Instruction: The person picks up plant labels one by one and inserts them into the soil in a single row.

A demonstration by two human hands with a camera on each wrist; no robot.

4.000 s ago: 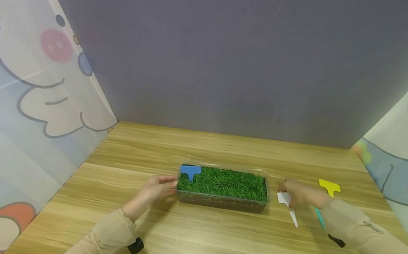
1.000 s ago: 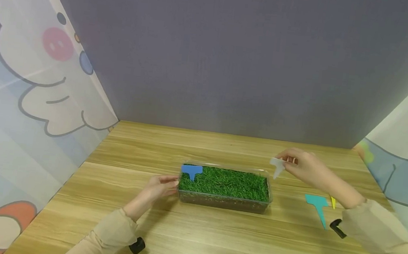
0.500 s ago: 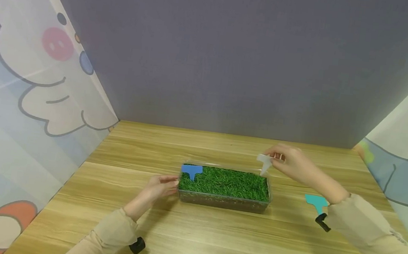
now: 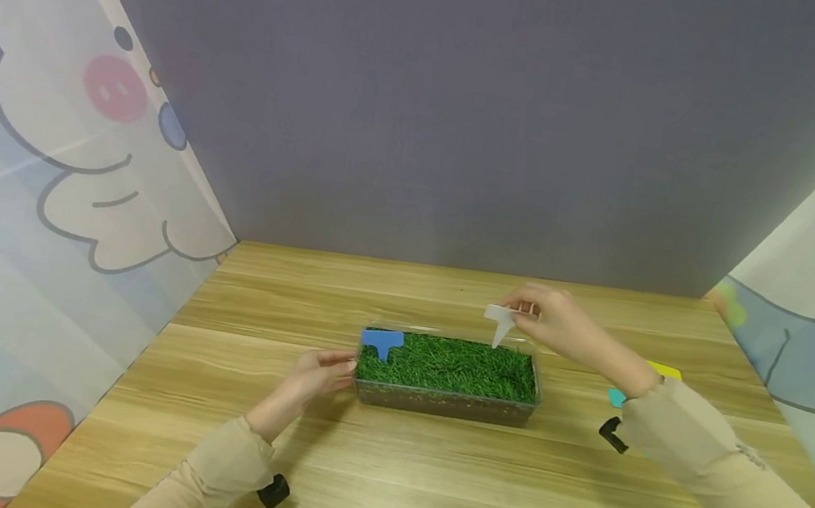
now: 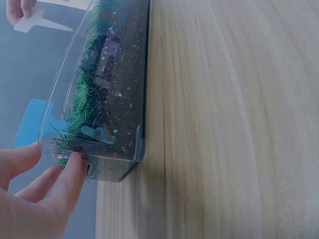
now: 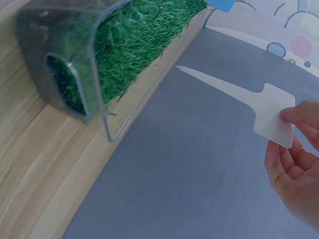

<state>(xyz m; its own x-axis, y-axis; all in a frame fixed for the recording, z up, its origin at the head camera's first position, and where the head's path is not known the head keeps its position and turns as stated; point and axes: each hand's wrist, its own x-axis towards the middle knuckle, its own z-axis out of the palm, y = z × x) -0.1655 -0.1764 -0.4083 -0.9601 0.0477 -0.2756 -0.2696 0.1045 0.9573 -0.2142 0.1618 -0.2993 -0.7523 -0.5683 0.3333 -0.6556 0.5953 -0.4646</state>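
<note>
The right hand (image 4: 554, 319) has thumb and fingers clamped on the broad head of a white T-shaped plastic label (image 6: 271, 114), holding it above the back right part of a clear rectangular plastic tub (image 4: 445, 406). The label's long axis slopes down from the pinched head to its narrow spike, whose tip points toward the tub; whether the tip touches anything cannot be told. The tub lies lengthwise from left to right on the wood-grain desk (image 4: 390, 470) and contains dark, speckled soil (image 5: 119, 94) under short green grass (image 4: 455, 367). A blue T-shaped plastic label (image 4: 383, 339) stands in the grass at the left end, its lower spike hidden there. The left hand (image 4: 308, 381) touches that end of the tub, its fingers slightly apart and fairly straight. Beside the beige right sleeve (image 4: 678, 427), a teal piece (image 4: 615, 397) and a yellow piece (image 4: 666, 371) show only in part, the rest covered by the arm.
</note>
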